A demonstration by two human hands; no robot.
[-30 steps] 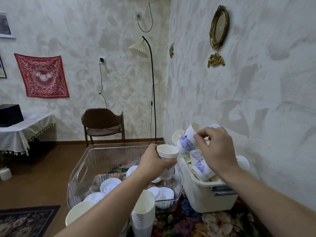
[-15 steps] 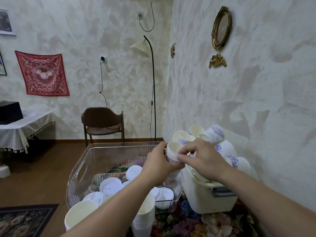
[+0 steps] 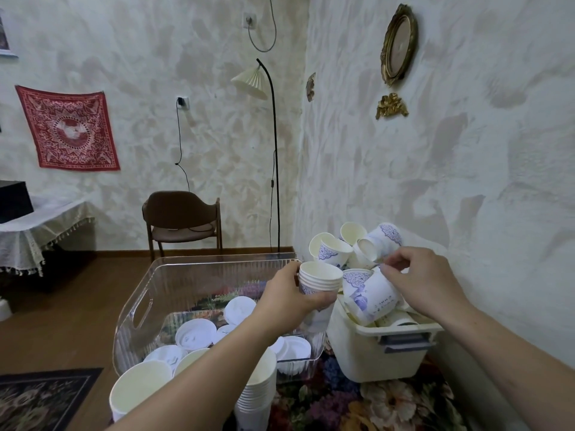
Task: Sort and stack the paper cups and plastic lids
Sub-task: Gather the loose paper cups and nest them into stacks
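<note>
My left hand [image 3: 291, 298] grips a short nested stack of white paper cups with blue print [image 3: 320, 279], fingers and thumb curled round its sides, mouth up, held above the near right corner of the clear ribbed plastic bin [image 3: 149, 301]. My right hand [image 3: 423, 283] reaches over the cream plastic tub with a grey handle [image 3: 378, 349] just to the right of it, with fingertips curled down among the loose cups; they seem to pinch the rim of one tilted white cup with a blue floral print [image 3: 371, 295], though I cannot tell for sure how firm that grasp is. More loose blue-printed paper cups [image 3: 334, 251] lie heaped at all angles in the tub, piled against the textured wall. Flat white plastic lids [image 3: 196, 334] lie scattered on the floor of the clear bin. In front of that bin, close to me, a tall stack of plain white paper cups [image 3: 258, 396] stands upright beside my left forearm, and a wider white paper cup [image 3: 140, 390] stands just left of it. Both containers sit on a dark floral tablecloth [image 3: 336, 405]. Farther back in the room are a brown wooden chair [image 3: 182, 220] and a black floor lamp with a pleated shade [image 3: 252, 82].
</note>
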